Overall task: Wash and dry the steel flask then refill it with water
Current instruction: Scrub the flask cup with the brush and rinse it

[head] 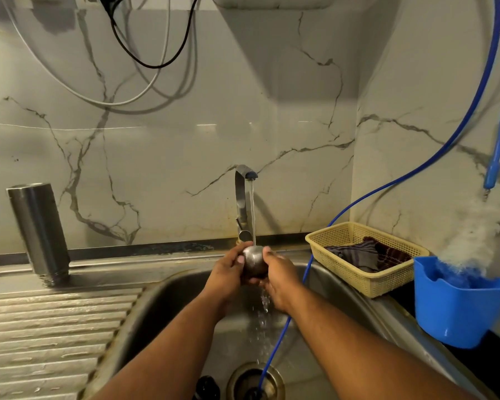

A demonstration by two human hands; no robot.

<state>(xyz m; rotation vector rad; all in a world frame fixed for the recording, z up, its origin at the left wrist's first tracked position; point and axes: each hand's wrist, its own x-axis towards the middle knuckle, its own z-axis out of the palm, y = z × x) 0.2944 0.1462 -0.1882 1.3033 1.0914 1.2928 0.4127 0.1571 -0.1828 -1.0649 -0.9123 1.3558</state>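
The steel flask body [39, 229] stands upside down on the draining board at the left, away from both hands. Over the sink basin [168, 301], my left hand [228, 272] and my right hand [277, 280] grip a small rounded steel piece, the flask's cap [254, 262], from either side. Water runs from the tap [244, 197] straight onto the cap and spills off below my hands toward the drain [254, 382].
A ribbed draining board [49, 336] lies left of the basin. At the right stand a yellow mesh basket [361, 255] with dark cloths and a blue tub [459, 307] holding a bottle brush. A thin blue hose [280, 339] runs down into the drain. Cables hang on the marble wall.
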